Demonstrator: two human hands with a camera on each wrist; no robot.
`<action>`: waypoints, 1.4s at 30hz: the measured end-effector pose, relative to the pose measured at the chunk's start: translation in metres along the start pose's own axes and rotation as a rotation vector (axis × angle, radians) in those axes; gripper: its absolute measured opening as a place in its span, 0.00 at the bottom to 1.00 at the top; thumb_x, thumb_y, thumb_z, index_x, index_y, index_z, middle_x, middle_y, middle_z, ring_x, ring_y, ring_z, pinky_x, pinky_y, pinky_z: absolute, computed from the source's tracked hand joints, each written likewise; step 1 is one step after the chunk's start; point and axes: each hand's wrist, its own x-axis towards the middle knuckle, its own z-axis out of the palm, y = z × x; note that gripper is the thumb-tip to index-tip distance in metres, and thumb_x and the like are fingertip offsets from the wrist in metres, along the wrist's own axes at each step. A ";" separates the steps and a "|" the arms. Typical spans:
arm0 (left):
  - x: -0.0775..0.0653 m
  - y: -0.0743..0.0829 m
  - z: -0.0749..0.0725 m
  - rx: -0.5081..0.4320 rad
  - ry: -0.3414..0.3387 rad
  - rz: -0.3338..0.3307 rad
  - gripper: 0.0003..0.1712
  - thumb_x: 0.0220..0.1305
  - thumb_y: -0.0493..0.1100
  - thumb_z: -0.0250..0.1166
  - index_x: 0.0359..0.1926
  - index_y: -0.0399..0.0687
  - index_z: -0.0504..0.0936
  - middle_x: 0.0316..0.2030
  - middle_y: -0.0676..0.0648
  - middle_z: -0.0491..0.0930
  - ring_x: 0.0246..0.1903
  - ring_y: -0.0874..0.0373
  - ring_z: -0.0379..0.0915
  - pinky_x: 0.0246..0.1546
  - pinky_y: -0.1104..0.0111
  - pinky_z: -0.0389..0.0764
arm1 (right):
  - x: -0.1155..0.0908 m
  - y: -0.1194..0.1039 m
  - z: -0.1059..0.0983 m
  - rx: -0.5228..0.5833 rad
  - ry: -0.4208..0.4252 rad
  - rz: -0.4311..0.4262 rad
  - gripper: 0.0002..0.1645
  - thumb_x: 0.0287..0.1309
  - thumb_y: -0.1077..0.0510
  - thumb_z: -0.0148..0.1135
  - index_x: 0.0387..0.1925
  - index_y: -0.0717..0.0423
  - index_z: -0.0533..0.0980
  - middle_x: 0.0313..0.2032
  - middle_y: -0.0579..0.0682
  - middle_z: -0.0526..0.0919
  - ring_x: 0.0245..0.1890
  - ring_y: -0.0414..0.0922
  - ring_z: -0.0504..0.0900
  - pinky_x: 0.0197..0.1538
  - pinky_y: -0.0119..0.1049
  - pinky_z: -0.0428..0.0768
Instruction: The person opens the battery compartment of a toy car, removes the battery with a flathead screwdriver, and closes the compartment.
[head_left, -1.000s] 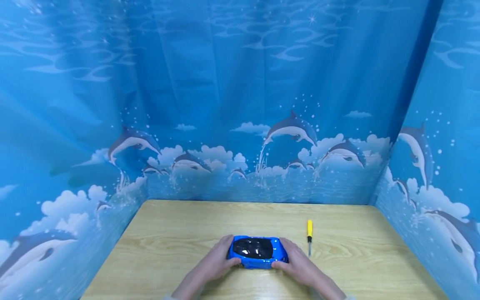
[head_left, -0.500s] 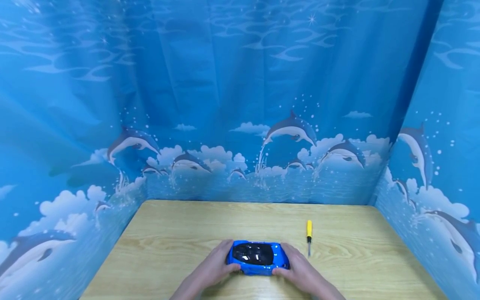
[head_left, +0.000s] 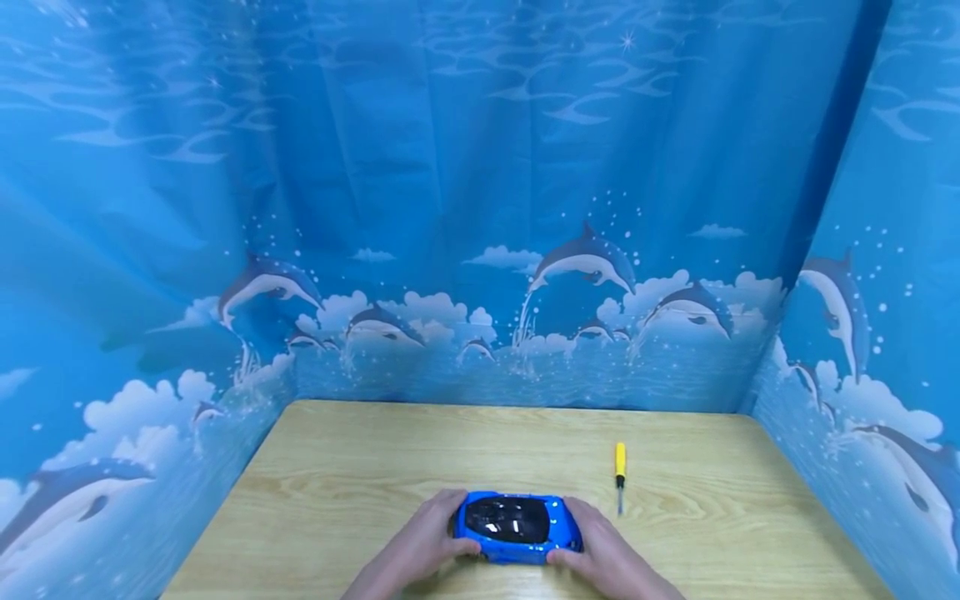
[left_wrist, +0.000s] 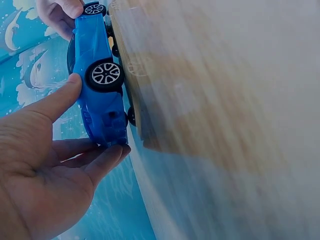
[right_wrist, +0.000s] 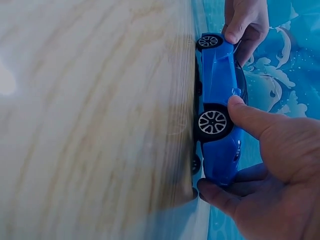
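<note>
Blue toy car (head_left: 517,528): upright, 6 o'clock side of worktop (head_left: 360,454); wheel contact can't tell
Left hand (head_left: 437,533): clamped on car's 9 o'clock end
Right hand (head_left: 597,540): clamped on its 3 o'clock end
Screwdriver (head_left: 620,477): car's 2 o'clock, tip toward 6
Dolphin backdrop (head_left: 480,167): 12 o'clock

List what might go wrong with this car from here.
1. The left hand and right hand hold opposite ends of the car, so if one lets go first, it could swing askew.
2. Its wheels are close to the table; once released there, it might roll.
3. The screwdriver lies loose beyond the right hand, where a wide sweep could knock it.
</note>
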 end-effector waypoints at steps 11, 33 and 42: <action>-0.002 0.004 -0.004 0.062 -0.021 -0.014 0.42 0.46 0.55 0.84 0.57 0.34 0.82 0.52 0.40 0.84 0.53 0.43 0.80 0.56 0.50 0.79 | -0.005 -0.002 0.001 -0.011 -0.029 -0.045 0.55 0.52 0.45 0.80 0.68 0.75 0.65 0.62 0.75 0.72 0.62 0.72 0.72 0.63 0.68 0.69; -0.007 0.009 -0.004 -0.013 -0.169 -0.182 0.42 0.49 0.45 0.84 0.62 0.40 0.75 0.53 0.47 0.77 0.56 0.45 0.75 0.61 0.46 0.74 | -0.004 -0.004 -0.003 0.051 -0.184 0.111 0.53 0.50 0.57 0.81 0.71 0.71 0.63 0.66 0.74 0.68 0.66 0.74 0.67 0.64 0.71 0.65; -0.007 0.007 -0.004 -0.021 -0.162 -0.160 0.42 0.51 0.48 0.83 0.63 0.41 0.74 0.56 0.46 0.76 0.59 0.44 0.74 0.62 0.46 0.74 | -0.005 -0.001 -0.005 0.044 -0.163 0.068 0.53 0.50 0.54 0.82 0.70 0.72 0.65 0.64 0.75 0.71 0.64 0.73 0.70 0.62 0.71 0.68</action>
